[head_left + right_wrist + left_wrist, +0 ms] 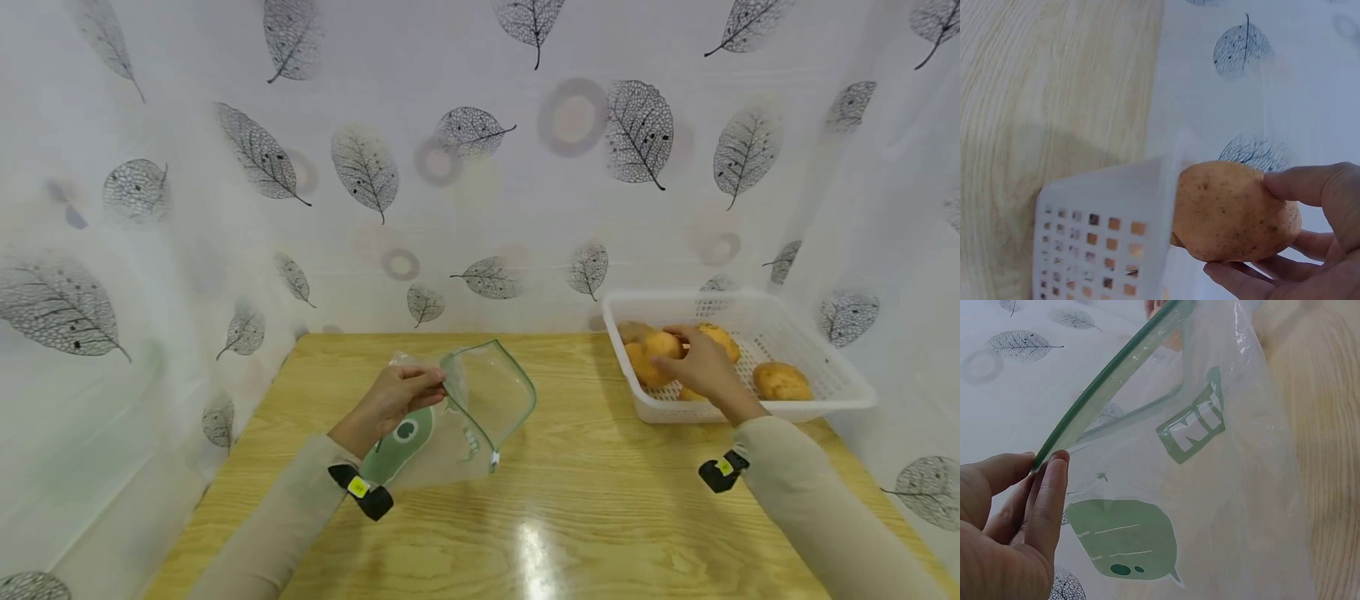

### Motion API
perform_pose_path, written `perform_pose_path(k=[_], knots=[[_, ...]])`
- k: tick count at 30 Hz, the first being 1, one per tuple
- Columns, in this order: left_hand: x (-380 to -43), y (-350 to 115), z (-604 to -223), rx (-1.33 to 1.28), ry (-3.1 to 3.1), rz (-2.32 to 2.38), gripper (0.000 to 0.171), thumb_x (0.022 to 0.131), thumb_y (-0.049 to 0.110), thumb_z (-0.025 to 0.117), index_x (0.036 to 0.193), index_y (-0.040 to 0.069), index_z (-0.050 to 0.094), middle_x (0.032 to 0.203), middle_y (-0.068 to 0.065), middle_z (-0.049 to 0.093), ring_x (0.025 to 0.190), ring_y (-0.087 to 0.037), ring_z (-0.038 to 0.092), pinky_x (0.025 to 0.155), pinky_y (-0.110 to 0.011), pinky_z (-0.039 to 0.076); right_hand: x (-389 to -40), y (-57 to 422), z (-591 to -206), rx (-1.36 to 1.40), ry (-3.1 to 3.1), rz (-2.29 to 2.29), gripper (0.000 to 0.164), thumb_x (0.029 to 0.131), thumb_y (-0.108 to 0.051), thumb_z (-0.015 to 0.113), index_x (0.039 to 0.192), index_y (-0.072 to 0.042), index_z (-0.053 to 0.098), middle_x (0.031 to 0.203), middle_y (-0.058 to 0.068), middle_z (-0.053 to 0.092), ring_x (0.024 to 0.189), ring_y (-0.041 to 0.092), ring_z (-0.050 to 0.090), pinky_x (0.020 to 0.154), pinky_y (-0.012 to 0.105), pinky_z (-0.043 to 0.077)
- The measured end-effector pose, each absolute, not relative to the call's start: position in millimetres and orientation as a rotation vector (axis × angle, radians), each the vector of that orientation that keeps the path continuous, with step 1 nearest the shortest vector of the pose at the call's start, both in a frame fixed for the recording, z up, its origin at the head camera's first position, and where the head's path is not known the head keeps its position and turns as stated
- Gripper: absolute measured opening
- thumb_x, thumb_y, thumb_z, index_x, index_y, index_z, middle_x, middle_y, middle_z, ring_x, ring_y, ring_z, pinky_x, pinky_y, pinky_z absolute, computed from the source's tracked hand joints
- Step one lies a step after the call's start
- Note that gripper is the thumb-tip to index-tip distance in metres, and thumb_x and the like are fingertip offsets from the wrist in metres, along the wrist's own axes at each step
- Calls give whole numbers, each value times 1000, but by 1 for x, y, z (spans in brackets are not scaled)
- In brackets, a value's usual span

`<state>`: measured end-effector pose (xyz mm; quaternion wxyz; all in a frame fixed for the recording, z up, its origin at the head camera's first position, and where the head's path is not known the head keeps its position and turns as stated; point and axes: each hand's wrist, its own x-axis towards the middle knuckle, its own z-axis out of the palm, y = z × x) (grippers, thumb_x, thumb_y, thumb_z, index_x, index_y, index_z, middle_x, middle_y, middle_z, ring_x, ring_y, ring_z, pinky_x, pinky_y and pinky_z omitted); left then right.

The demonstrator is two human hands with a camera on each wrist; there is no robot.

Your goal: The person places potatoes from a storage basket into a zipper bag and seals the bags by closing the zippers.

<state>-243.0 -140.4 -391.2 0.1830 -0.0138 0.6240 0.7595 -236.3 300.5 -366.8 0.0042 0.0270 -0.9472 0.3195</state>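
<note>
My left hand (407, 390) pinches the green rim of a clear zip bag (442, 450) between thumb and fingers. The bag's mouth gapes toward the right, with a white slider (494, 458) at its near corner. Green printing (1129, 540) shows on the bag's side in the left wrist view. Over the left part of a white plastic basket (847, 392), my right hand (701, 362) grips a potato (1235, 211), thumb on one side and fingers on the other. In the right wrist view this potato is right at the basket's rim.
Several other potatoes lie in the basket, among them one on the right (782, 382) and one at the back (718, 340). The basket stands at the right end of the wooden table (585, 500). A leaf-patterned curtain (495, 208) hangs behind and along both sides.
</note>
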Motion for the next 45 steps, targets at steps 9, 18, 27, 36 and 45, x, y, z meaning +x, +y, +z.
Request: perform_pose_path(k=[9,18,27,36,45], knots=[[-244,-141,-388,-30,1732,2167,11,94,3,60,99,-2,67,83,-8,70,74,-14,69,74,-23,61,-230,270,-356,101,-2770,1239,69,95,-38,59,145,1,33,142,30,38,123,48,45,94,56,51],[-248,-142,-384,-18,1710,2204,13,94,3,60,90,6,71,82,-6,70,75,-13,69,76,-22,60,-226,221,-351,174,-2405,2086,65,98,-20,57,148,5,25,140,27,34,103,10,58,89,28,57],[-250,-142,-371,-12,1770,2199,15,94,3,60,85,9,70,81,-4,69,73,-12,69,75,-22,60,-227,181,-344,288,-2318,2259,57,98,-14,54,145,4,28,138,25,35,106,15,55,92,33,56],[-251,-141,-362,4,1766,2210,18,95,3,59,84,10,70,78,-4,70,72,-12,69,72,-20,60,-229,155,-339,367,-2412,2159,57,96,-15,59,145,1,33,139,25,39,122,37,48,92,35,57],[-251,-140,-360,3,1764,2214,11,95,3,59,90,6,68,80,-4,70,74,-12,70,75,-22,60,-226,138,-341,439,-2585,1868,53,92,-18,65,139,-1,45,132,24,50,116,39,56,88,42,58]])
